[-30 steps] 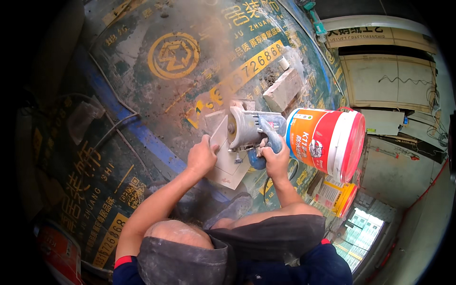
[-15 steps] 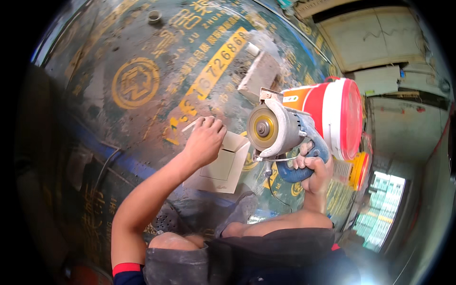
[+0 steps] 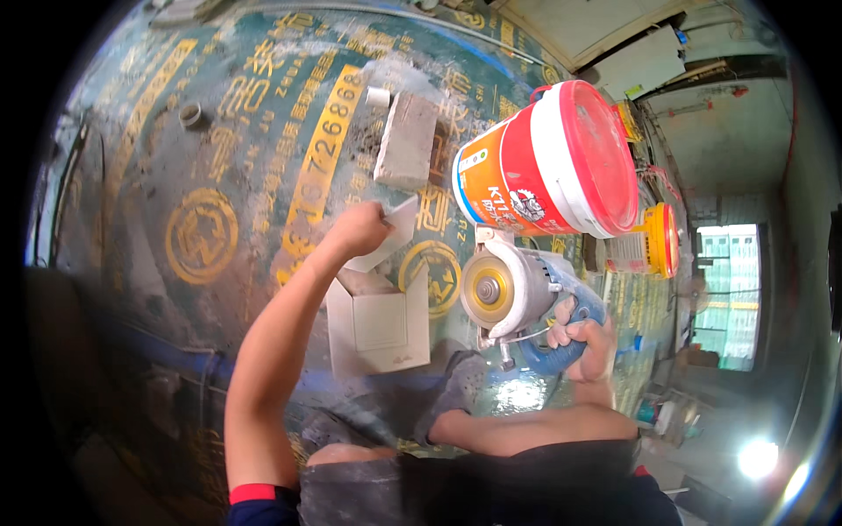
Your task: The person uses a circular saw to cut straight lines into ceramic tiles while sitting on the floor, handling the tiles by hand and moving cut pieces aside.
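My left hand (image 3: 361, 230) is closed on a thin white tile piece (image 3: 395, 235), pinched by its edge. Just below it, a cream tile (image 3: 405, 346) with a squared outline on its face lies near my feet; its left part looks folded or separate, and I cannot tell which. My right hand (image 3: 586, 344) grips the blue handle of a dusty handheld tile cutter (image 3: 517, 302). The cutter's round yellow-rimmed blade (image 3: 487, 294) faces left, apart from the tile. Whether the blade is spinning cannot be made out.
A red and white bucket (image 3: 535, 167) lies tipped beyond the cutter, with a yellow tub (image 3: 653, 241) to its right. A grey block (image 3: 408, 140) and a short white pipe piece (image 3: 378, 96) rest on the green printed floor sheet (image 3: 263, 158). A small ring-shaped fitting (image 3: 190, 116) is farther left.
My left hand has moved away from the cream tile, raising the thin piece so more of its face shows. The cutter stays in my right hand. The whole view has shifted.
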`<action>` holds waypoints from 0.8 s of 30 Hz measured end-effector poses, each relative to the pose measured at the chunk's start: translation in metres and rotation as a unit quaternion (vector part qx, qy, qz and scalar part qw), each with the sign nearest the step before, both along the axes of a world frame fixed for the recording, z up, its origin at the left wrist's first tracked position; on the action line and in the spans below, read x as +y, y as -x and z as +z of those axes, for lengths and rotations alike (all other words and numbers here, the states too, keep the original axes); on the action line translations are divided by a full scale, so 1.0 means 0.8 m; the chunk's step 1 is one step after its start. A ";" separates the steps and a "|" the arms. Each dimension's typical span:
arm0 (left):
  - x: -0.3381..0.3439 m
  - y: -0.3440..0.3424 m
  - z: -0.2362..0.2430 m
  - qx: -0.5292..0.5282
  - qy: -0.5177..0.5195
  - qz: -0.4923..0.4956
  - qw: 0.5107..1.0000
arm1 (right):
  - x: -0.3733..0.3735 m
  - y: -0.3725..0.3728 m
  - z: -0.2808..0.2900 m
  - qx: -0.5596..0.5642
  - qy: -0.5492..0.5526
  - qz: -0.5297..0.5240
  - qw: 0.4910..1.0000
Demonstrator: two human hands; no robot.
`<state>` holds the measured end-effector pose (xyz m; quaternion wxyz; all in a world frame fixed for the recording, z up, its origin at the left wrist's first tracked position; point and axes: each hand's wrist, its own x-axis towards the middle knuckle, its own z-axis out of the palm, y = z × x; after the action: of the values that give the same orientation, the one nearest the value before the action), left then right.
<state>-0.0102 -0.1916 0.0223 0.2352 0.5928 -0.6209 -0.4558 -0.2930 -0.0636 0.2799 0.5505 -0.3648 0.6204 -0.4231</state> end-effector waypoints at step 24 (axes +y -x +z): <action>0.198 -0.023 0.066 0.526 -0.131 0.203 0.815 | -0.046 -0.079 -0.053 -0.109 -0.046 0.188 0.975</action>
<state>0.0084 -0.0330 0.0753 0.5337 0.4006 -0.2025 -0.7168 -0.2295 -0.1005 0.2378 0.7011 -0.4008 0.4954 -0.3201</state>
